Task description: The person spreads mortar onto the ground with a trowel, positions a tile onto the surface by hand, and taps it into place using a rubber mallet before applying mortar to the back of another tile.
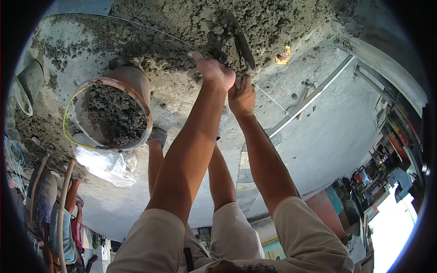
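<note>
A thin white string (157, 32) runs across the mortar, past both my hands, and on toward the right. My left hand (213, 70) is at the string, its thumb and a finger stretched out to the left. Close beside it, my right hand (241, 94) is curled into a fist where the string (272, 98) comes out on its right; the grip itself is partly hidden. Just beyond my right fist a dark trowel blade (242, 43) stands in wet grey mortar (277, 27).
A bucket (136, 84) of mortar with a yellow handle (67, 120) tilts at left, near a white plastic bag (107, 166). A straight white-edged bar (314, 94) lies at right. An orange broken piece (283, 55) sits in the mortar. Another person's legs (73, 195) show at lower left.
</note>
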